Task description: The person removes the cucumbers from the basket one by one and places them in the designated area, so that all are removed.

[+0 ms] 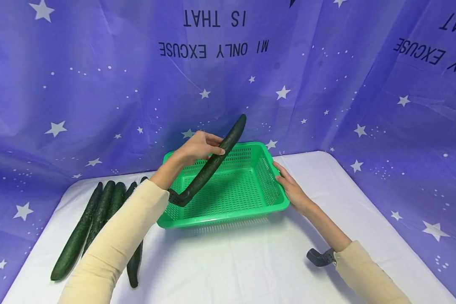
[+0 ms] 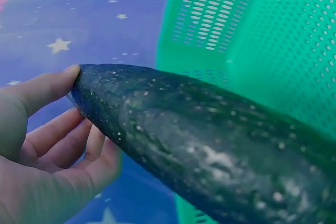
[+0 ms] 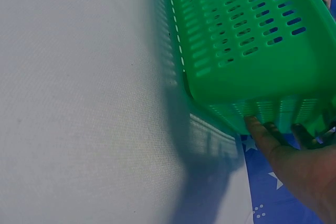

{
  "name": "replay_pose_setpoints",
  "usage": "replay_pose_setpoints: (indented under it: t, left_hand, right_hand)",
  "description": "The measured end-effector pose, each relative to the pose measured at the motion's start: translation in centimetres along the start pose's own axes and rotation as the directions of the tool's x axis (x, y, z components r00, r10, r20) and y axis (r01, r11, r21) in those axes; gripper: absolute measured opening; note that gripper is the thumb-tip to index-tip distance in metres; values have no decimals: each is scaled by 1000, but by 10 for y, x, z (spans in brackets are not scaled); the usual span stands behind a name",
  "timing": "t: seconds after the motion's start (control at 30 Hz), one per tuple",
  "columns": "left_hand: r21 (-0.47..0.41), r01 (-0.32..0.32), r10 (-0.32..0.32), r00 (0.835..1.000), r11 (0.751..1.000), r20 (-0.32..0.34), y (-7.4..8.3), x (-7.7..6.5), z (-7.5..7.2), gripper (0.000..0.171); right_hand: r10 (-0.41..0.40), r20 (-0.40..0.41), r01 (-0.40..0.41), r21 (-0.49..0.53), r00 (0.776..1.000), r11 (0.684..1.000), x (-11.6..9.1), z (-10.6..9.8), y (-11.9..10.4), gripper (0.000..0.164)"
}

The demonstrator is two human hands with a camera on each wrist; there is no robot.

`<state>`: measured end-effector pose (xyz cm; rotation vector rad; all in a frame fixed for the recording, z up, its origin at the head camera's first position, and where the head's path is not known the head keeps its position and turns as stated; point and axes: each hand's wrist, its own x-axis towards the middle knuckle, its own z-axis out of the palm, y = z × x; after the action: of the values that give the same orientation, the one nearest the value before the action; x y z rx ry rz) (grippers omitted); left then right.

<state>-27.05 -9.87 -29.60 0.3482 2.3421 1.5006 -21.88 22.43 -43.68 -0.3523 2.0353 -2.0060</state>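
A long dark green cucumber (image 1: 216, 162) slants over the green plastic basket (image 1: 213, 219). My left hand (image 1: 200, 147) grips it around the middle in the head view, with the thumb on its near side. Up close in the left wrist view, the cucumber (image 2: 199, 135) runs away from the fingers of that hand (image 2: 58, 145). At the basket's right end, my right hand (image 1: 293, 190) holds the rim. The right wrist view has this hand (image 3: 299, 166) with a finger against the basket's outer wall (image 3: 262, 114); the rim hides part of the others.
Several cucumbers (image 1: 76, 240) lie side by side on the white table (image 1: 228, 266) at the left, partly hidden by my left sleeve. A blue curtain (image 1: 197, 84) with stars hangs right behind the table. Dark curved pieces (image 1: 319, 257) sit at both wrists.
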Motion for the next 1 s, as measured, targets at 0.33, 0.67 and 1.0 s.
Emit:
replay_pose_setpoints:
  t: [0.33, 0.67, 1.0]
  left_hand:
    - [-16, 6, -8, 994, 1000, -108, 3, -35, -34, 54]
    - [43, 30, -22, 984, 999, -175, -18, -87, -70, 61]
    - [54, 78, -62, 967, 996, -249, -58, -135, -110, 68]
  right_hand:
    - [-2, -5, 2, -5, 1000, 1000, -2, -2, 1, 57]
    - [-4, -11, 4, -12, 1000, 1000, -4, -5, 4, 57]
    - [-8, -8, 8, -4, 1000, 1000, -5, -5, 4, 56]
